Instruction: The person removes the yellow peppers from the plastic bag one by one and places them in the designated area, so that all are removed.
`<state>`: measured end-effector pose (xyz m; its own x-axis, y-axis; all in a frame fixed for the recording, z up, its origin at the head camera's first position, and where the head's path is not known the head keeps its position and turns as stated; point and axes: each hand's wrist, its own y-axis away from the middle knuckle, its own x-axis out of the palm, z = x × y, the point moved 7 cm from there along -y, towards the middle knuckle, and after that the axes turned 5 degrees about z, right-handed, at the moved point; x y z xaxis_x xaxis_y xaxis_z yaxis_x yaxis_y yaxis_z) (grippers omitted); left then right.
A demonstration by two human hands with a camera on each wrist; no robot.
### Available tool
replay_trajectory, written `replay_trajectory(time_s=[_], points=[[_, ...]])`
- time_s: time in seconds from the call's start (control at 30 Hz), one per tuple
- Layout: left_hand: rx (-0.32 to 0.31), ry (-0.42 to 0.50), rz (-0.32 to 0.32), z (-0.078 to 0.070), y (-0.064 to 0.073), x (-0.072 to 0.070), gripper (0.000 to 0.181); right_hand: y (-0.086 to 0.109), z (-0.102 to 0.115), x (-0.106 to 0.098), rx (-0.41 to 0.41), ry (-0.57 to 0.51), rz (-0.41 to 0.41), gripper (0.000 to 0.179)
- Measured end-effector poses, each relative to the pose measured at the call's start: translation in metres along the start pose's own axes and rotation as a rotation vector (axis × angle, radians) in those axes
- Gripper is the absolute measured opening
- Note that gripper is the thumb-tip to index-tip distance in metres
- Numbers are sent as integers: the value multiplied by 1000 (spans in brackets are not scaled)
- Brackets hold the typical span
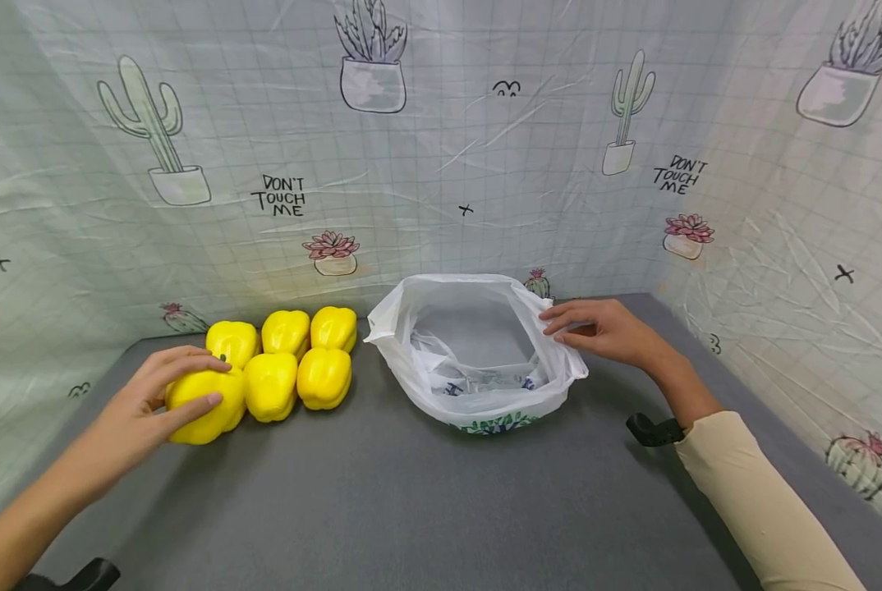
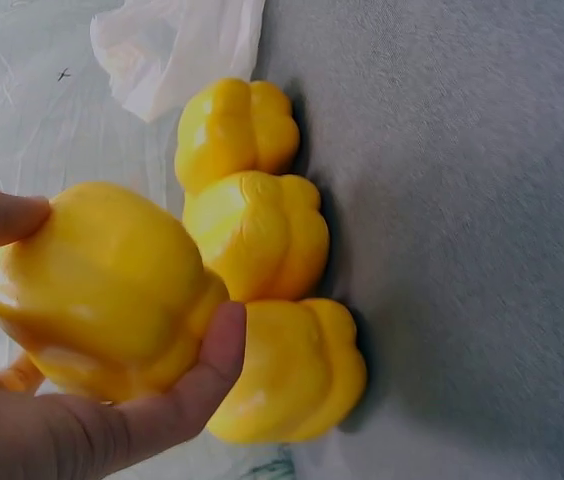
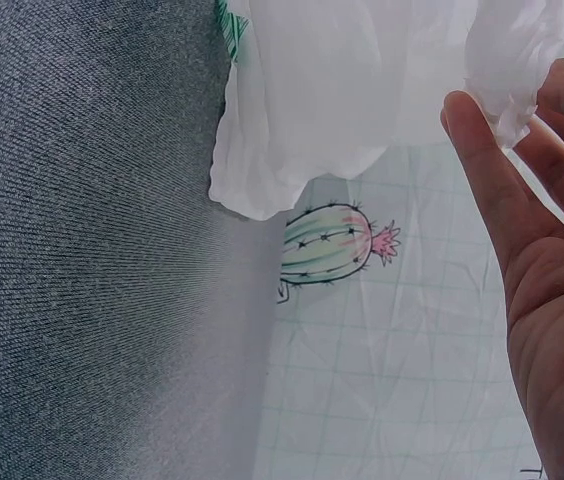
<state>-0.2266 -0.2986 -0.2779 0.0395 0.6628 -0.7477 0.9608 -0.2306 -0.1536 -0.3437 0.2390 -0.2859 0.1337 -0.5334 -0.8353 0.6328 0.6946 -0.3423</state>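
My left hand (image 1: 156, 394) grips a yellow bell pepper (image 2: 112, 280), thumb on one side and fingers on the other. Beside and below it stand several more yellow bell peppers (image 1: 324, 379), grouped closely in rows on the left of the table. A white plastic bag (image 1: 485, 406) with green and blue print stands at the middle, its mouth spread wide. At the bag's right rim is my right hand (image 1: 607, 332), its fingers extended and touching the plastic. In the right wrist view a crumpled corner of the bag (image 3: 507, 75) lies by the thumb and fingertips.
The grey table (image 1: 441, 509) stretches in front of the bag and peppers. Behind and along the sides hangs a pale cloth (image 1: 441, 164) with a grid, cactus drawings and lettering. Black straps (image 1: 655, 430) circle the wrists.
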Motion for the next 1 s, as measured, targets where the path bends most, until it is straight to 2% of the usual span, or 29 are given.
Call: replay_trajectory(time_s=[0.1,0.17,0.3,0.4,0.53,0.67,0.73,0.9,1.0], points=[[32,-63,-7,5,4,-3,42,1,0,0,4,-2,6,22],[49,-93,-4,11,8,-5,51,0,1,0,5,-1,9,22],[35,-96,48,21,15,-6,77,0,0,-1,2,3,7,22],[59,-99,75,23,19,-6,89,1,-1,-1,1,12,6,22],[89,-131,71,24,23,-9,89,1,-1,-2,4,14,8,22],[17,-136,89,32,27,-7,86,0,-2,-1,17,5,10,22],[12,-137,80,34,30,-5,85,0,-2,-1,21,5,12,22],[141,-145,-7,28,38,0,85,-2,-1,-2,9,27,9,21],[173,-157,-41,26,40,3,85,-1,-1,-2,14,34,7,21]])
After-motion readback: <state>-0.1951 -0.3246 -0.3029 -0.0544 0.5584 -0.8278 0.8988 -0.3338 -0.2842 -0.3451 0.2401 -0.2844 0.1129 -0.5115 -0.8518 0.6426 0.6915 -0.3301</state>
